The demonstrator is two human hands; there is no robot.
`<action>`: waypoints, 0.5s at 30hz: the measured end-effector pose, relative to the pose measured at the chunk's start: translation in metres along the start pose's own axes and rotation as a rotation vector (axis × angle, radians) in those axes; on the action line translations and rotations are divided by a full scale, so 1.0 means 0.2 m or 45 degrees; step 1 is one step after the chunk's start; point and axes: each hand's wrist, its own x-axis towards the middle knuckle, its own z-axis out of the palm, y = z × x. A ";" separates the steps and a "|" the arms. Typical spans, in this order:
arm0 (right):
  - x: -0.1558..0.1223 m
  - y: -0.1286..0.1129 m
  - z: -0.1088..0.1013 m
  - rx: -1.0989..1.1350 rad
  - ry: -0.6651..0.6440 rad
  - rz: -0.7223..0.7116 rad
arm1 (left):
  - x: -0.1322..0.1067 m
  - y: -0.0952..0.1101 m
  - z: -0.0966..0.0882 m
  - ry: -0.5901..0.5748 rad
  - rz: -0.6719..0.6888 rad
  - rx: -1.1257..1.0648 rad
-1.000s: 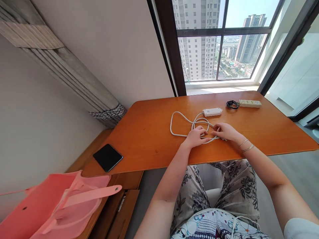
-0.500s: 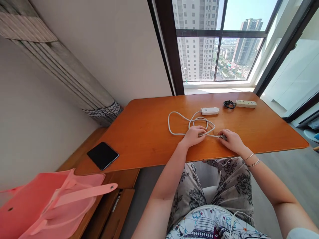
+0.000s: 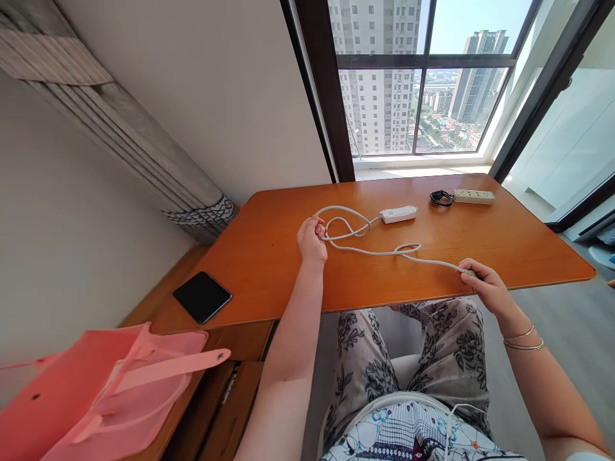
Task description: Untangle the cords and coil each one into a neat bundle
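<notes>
A white power strip (image 3: 398,214) lies on the wooden table (image 3: 269,269), its white cord (image 3: 369,252) running out in loose loops. My left hand (image 3: 312,239) is closed around part of the cord, left of the strip. Near the table's front edge, my right hand (image 3: 483,282) grips the plug (image 3: 469,273) at the cord's other end; the fingers partly cover it. Between the hands, the cord stretches across the tabletop with a small loop in it.
At the back right sits a second power strip (image 3: 473,196) with a coiled black cord (image 3: 441,198). A black tablet (image 3: 202,298) rests at the table's left end. A pink bag (image 3: 120,390) stands at lower left. Behind the table is a window (image 3: 423,109).
My left hand has moved left, drawing cord loops with it. My right hand has shifted right and closer with the plug. The white strip has slid slightly left, and the cord is spread wider.
</notes>
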 end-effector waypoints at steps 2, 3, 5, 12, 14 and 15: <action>-0.01 0.00 -0.05 0.302 0.203 0.026 | 0.03 0.02 -0.03 0.058 -0.038 -0.022; -0.01 0.00 -0.07 0.448 0.300 0.012 | 0.04 0.02 -0.04 0.076 -0.055 -0.027; -0.02 0.00 -0.13 0.689 0.479 -0.047 | 0.07 0.01 -0.07 0.108 -0.091 -0.060; -0.05 0.02 -0.35 0.962 0.841 -0.242 | 0.16 0.01 -0.10 0.261 -0.156 -0.193; -0.06 0.04 -0.39 0.919 0.872 -0.293 | 0.18 0.02 -0.10 0.252 -0.090 -0.133; -0.06 0.04 -0.39 0.904 0.879 -0.316 | 0.19 0.03 -0.10 0.247 -0.042 -0.091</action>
